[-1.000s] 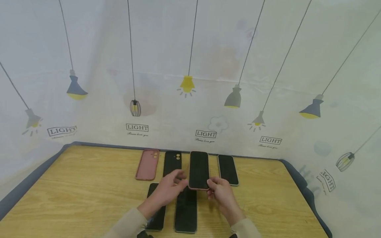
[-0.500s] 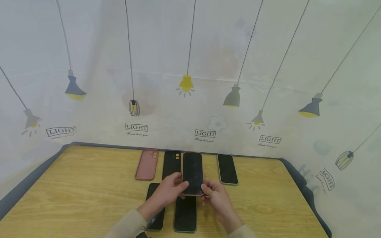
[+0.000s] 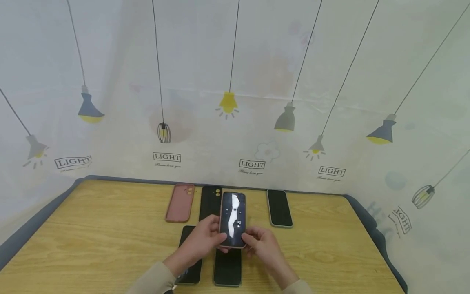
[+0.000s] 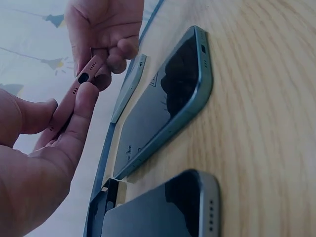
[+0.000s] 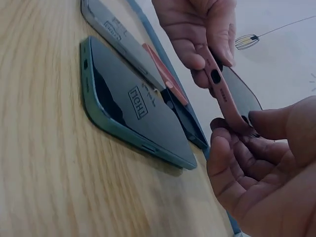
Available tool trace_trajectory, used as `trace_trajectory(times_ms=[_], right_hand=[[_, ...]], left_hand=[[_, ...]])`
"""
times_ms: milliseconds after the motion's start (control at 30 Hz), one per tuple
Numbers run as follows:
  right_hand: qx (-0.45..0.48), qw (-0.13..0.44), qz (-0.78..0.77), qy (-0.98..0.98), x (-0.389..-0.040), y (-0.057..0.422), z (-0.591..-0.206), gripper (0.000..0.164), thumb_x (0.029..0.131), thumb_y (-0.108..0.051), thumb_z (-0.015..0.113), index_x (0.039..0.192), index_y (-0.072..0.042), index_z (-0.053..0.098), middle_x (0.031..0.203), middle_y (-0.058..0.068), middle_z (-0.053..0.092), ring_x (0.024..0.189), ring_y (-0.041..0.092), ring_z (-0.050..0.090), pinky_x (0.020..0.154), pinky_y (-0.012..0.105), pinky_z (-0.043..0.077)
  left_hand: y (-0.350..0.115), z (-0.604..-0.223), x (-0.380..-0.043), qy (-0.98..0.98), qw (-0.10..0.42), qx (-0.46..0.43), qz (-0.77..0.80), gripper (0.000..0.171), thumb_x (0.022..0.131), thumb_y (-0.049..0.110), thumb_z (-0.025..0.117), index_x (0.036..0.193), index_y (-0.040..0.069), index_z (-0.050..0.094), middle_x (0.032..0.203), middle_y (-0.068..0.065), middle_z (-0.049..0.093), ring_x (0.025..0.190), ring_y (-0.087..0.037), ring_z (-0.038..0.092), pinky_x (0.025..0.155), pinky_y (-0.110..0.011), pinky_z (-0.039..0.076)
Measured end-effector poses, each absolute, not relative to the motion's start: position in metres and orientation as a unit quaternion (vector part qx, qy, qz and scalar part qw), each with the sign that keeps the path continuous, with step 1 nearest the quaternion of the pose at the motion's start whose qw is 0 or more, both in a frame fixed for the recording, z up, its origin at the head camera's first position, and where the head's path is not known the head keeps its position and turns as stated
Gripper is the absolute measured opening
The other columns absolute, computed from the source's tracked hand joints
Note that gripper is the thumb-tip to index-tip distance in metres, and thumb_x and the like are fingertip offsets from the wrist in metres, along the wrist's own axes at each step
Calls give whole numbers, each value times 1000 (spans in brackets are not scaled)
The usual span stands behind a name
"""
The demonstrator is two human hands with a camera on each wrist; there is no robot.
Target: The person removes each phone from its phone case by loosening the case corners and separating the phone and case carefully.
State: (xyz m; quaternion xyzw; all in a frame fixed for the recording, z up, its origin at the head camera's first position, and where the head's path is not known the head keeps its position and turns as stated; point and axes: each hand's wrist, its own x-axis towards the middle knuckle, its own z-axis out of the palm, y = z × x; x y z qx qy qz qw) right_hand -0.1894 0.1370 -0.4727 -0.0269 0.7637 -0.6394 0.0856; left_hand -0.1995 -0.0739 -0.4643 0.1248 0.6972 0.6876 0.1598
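Setting: a screened-off nook; whether home, shop or office cannot be determined. Wood-grain table (image 3: 110, 228) lies beneath the left hand (image 3: 204, 237) and right hand (image 3: 265, 247). Pale sheet (image 3: 198, 61) rises beyond them and wraps round to both sides, bearing printed pendant lamps (image 3: 228, 103) and boxed LIGHT labels (image 3: 251, 164). Blue-grey edging (image 3: 14, 246) borders the table's sides.

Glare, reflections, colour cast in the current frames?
Head: bright white streak on the held phone, glare or lit display unclear. Left wrist: dimmer, bluish; the green-edged phone mirrors the wall. Right wrist: also dim; that green-edged phone reflects the wall's LIGHT lettering, faint shadow on the table beside it.
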Motion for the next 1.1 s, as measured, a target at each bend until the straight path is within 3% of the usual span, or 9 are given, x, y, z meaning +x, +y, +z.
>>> trace_trajectory(times_ms=[400, 667, 933, 1100], right_hand=[[-2, 31, -619, 785, -210, 146, -456, 26, 107, -12, 57, 112, 9, 69, 95, 18, 73, 76, 21, 67, 61, 28, 57], [12, 13, -613, 790, -219, 142, -454, 29, 108, -19, 56, 111, 6, 70, 92, 11, 70, 77, 21, 68, 64, 35, 60], [15, -6, -616, 787, -220, 137, -455, 30, 107, -21, 58, 108, 6, 70, 79, 8, 67, 70, 18, 63, 67, 37, 62], [29, -24, -616, 787, -220, 132, -460, 29, 108, -19, 56, 105, 7, 69, 75, 7, 65, 64, 16, 61, 62, 34, 59]], left_hand=[[-82, -469, -193, 713, 194, 138, 659, 39, 98, -9, 60, 133, -12, 42, 107, -18, 68, 84, -28, 71, 72, -43, 64], [-79, -470, -188, 687, 203, 163, 679, 39, 98, -13, 57, 133, -15, 39, 119, -27, 66, 100, -38, 72, 72, -44, 65], [-79, -468, -185, 691, 196, 177, 673, 41, 98, -14, 57, 136, -15, 40, 120, -28, 67, 102, -37, 72, 70, -44, 65], [-80, -466, -182, 696, 191, 194, 665, 47, 98, -13, 56, 141, -16, 38, 120, -29, 67, 102, -36, 71, 69, -43, 65]])
